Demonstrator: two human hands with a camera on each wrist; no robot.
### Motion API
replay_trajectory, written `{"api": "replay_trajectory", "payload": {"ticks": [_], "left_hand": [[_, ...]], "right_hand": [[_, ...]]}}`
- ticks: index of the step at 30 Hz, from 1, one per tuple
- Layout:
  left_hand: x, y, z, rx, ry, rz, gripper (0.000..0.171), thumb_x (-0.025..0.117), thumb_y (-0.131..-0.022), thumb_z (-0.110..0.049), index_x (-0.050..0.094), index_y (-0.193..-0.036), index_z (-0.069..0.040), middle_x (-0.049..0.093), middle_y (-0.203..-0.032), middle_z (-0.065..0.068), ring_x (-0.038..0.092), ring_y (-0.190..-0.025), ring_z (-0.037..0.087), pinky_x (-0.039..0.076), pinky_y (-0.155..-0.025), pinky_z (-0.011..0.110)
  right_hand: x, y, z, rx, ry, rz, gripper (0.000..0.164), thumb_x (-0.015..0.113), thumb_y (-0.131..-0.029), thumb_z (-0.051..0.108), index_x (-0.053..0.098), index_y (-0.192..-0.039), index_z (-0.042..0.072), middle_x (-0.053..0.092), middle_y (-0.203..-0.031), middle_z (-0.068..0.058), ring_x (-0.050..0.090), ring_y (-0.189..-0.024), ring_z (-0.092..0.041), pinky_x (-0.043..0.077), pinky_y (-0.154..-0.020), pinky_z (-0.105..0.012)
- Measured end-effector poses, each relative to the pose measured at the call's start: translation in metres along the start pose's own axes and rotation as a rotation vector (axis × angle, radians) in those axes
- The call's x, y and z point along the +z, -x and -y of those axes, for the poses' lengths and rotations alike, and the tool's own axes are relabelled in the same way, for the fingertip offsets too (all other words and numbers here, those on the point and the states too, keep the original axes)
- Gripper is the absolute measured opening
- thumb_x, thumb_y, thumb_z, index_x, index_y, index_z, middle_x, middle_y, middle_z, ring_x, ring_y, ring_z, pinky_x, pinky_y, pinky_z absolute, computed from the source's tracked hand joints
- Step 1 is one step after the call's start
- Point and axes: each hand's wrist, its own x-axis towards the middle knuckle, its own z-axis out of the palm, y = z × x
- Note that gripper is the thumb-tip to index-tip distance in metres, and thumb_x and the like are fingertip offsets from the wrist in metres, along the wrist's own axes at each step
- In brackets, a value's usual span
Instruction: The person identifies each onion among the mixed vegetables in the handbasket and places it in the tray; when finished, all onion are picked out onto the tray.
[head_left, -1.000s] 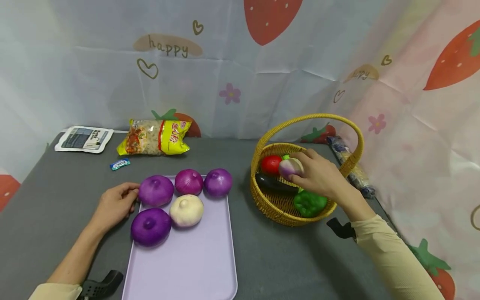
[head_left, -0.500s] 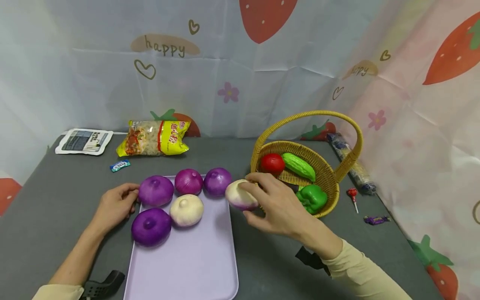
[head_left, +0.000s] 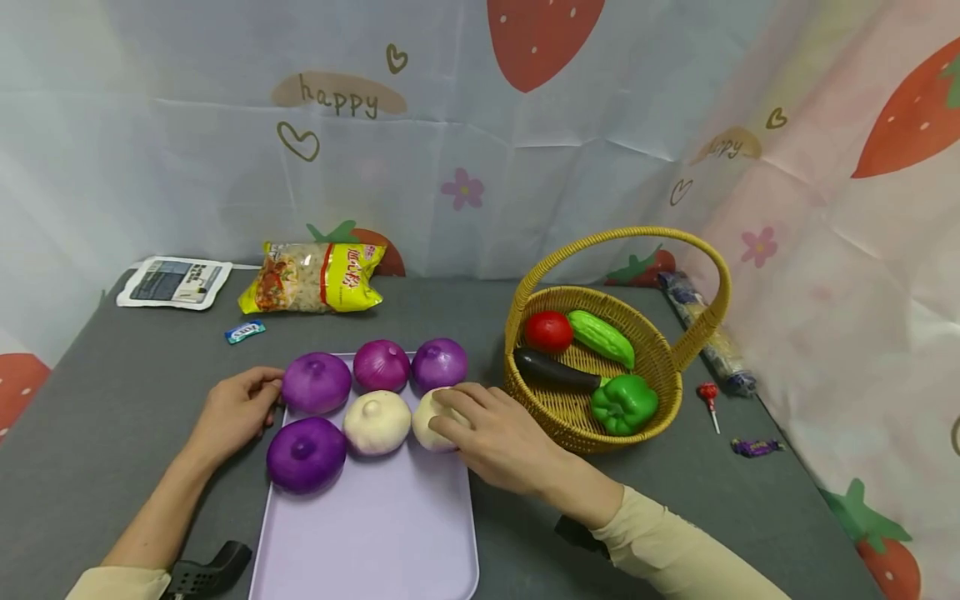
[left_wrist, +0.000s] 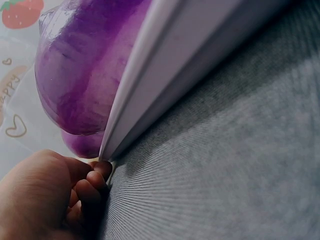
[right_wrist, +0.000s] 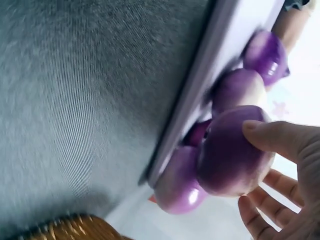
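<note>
My right hand grips a white-and-purple onion over the right side of the lilac tray. In the right wrist view, the thumb lies along the purple side of this onion, and the fingers curve round its other side. A second pale onion sits just left of it. Three purple onions, one of them the streaked onion, line the tray's far end. A darker purple onion rests at the left edge. My left hand pinches the tray's left rim beside the onions.
Right of the tray stands a yellow wicker basket holding a tomato, cucumber, eggplant and green pepper. A noodle bag, white pouch, lollipop and wrapped candy lie around.
My right hand has carried the white-and-purple onion left, out of the basket and over the tray, beside the other pale onion. My left hand has stayed at the tray's rim.
</note>
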Motion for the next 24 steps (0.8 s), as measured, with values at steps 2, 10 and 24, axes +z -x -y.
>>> {"api": "replay_trajectory", "payload": {"ticks": [2, 10, 24], "left_hand": [[0.001, 0.000, 0.000, 0.000, -0.001, 0.000, 0.032, 0.047, -0.103, -0.024, 0.064, -0.117, -0.001, 0.059, -0.064, 0.003, 0.051, -0.047, 0.006, 0.045, -0.044, 0.025], [0.002, 0.000, -0.001, -0.003, 0.001, 0.002, 0.033, 0.047, -0.103, -0.024, 0.064, -0.118, 0.000, 0.059, -0.065, 0.004, 0.050, -0.046, 0.005, 0.045, -0.044, 0.025], [0.000, 0.000, -0.002, -0.003, -0.012, -0.007, 0.034, 0.047, -0.103, -0.025, 0.063, -0.119, 0.000, 0.059, -0.066, 0.005, 0.050, -0.046, 0.006, 0.044, -0.044, 0.025]], "right_hand": [[0.005, -0.001, 0.001, 0.005, 0.002, -0.003, 0.030, 0.069, -0.081, 0.012, 0.064, -0.110, 0.021, 0.062, -0.125, -0.003, 0.059, -0.115, -0.022, 0.054, -0.085, -0.032], [0.015, 0.005, 0.008, 0.043, -0.086, 0.065, 0.033, 0.075, -0.078, 0.019, 0.064, -0.110, 0.019, 0.061, -0.125, -0.006, 0.059, -0.116, -0.023, 0.055, -0.084, -0.032], [0.017, 0.004, 0.009, 0.060, -0.069, 0.051, 0.040, 0.078, -0.078, 0.020, 0.062, -0.115, 0.020, 0.061, -0.124, -0.007, 0.060, -0.115, -0.023, 0.056, -0.086, -0.031]]}}
